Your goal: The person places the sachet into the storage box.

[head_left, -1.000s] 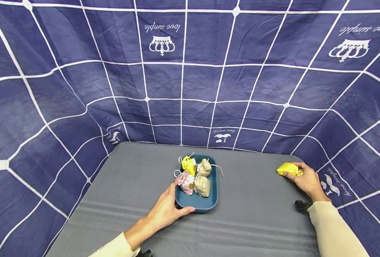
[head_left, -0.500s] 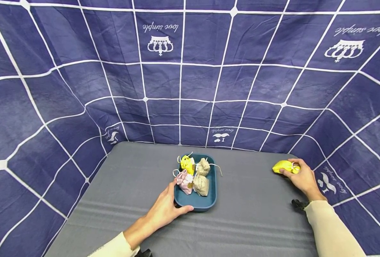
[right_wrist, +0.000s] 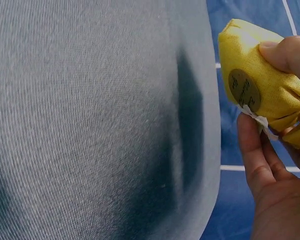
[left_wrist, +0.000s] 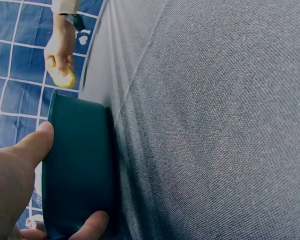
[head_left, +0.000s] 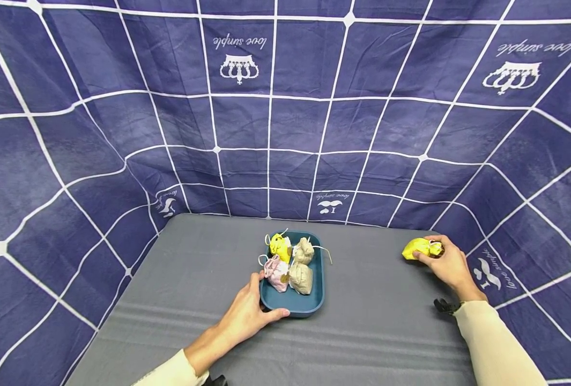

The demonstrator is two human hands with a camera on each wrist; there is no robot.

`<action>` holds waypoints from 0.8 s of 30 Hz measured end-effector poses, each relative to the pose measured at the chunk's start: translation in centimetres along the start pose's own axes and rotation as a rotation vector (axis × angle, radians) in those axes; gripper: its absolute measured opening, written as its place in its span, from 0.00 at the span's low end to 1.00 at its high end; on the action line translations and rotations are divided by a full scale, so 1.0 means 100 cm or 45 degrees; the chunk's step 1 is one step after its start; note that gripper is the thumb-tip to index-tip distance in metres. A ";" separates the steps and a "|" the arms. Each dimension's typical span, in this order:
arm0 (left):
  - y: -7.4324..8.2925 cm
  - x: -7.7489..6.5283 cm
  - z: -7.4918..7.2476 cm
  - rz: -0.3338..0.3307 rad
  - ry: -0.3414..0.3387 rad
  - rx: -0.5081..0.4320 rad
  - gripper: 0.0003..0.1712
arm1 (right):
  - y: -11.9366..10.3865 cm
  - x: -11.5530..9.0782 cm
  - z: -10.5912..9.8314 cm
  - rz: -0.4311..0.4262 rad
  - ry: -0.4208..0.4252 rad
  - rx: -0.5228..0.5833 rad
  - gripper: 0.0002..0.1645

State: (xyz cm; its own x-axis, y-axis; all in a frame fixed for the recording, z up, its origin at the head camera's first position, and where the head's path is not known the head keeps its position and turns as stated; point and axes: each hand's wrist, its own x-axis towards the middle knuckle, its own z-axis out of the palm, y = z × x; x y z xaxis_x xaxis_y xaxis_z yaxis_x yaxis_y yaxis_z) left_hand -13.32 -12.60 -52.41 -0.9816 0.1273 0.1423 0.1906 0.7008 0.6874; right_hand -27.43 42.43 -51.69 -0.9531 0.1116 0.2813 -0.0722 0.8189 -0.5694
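My left hand (head_left: 246,306) holds a dark blue-green plastic box (head_left: 315,301) by its near left corner. In the left wrist view, the thumb lies on the box's rim and a fingertip touches its wall (left_wrist: 80,155). Inside the box are a yellow pouch (head_left: 280,247), a pink pouch (head_left: 277,274) and two beige pouches (head_left: 302,279), tied with cords. Far to the right, my right hand (head_left: 453,269) pinches another yellow drawstring pouch (head_left: 414,249) between thumb and fingers, above the table. The right wrist view shows a round brown label (right_wrist: 244,90) and white trim on this pouch.
A grey cloth covers the table (head_left: 367,321), with creases near its front. Dark blue curtains (head_left: 295,128) with white grid lines hang behind it and on both sides. One beige pouch's cord (head_left: 326,253) hangs over the box's right rim.
My right hand has moved slightly left with the yellow pouch in its grip. The whole head view has shifted a little. My left hand keeps its hold on the box.
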 end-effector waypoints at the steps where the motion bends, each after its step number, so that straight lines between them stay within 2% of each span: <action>1: 0.000 0.000 0.000 -0.001 -0.002 -0.002 0.60 | -0.002 0.000 0.000 -0.004 -0.005 0.003 0.39; 11: 0.000 0.000 0.000 0.005 -0.002 -0.011 0.60 | -0.021 0.001 -0.001 -0.133 0.001 0.017 0.36; 19: 0.000 -0.001 0.002 0.016 0.019 0.005 0.58 | -0.029 0.003 -0.001 -0.226 -0.034 0.130 0.33; 24: 0.001 -0.002 0.002 0.008 0.010 -0.006 0.58 | -0.038 0.002 -0.001 -0.264 -0.050 0.123 0.33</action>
State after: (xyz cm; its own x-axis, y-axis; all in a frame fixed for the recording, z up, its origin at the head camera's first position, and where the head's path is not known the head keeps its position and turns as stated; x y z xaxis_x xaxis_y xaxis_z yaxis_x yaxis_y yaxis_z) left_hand -13.12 -12.44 -52.52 -0.9802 0.1263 0.1522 0.1969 0.6964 0.6901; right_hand -27.30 39.41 -49.37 -0.9254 -0.0772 0.3710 -0.2940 0.7639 -0.5745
